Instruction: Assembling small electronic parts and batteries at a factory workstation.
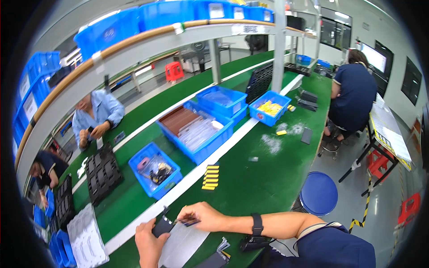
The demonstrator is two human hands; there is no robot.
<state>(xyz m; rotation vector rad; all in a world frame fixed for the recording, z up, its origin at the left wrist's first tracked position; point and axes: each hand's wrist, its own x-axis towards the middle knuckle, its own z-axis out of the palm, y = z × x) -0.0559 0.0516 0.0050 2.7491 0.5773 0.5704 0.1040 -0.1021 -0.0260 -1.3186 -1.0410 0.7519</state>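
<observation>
Near the front edge of the green bench [250, 196], my left hand [151, 241] is closed on a small dark flat rectangular part [163, 227] with a small tab at its upper end. My right hand [204, 216] pinches a thin, dark, shiny piece [189, 221] just to the right of that part; blur hides its kind. Under both hands lies a whitish sheet [184, 244]. Dark grey flat parts [215, 261] lie close to my right forearm, beside a black object [250, 243] with a cable. A row of yellow-and-black strips [210, 177] lies beyond my right hand.
Blue bins with mixed parts [155, 172], brown and clear pieces [196, 134], and yellow pieces [269, 108] stand farther back. Black trays [103, 172] and a white tray [87, 236] lie left. A shelf [241, 29] spans above. Co-workers sit across and at right [355, 89].
</observation>
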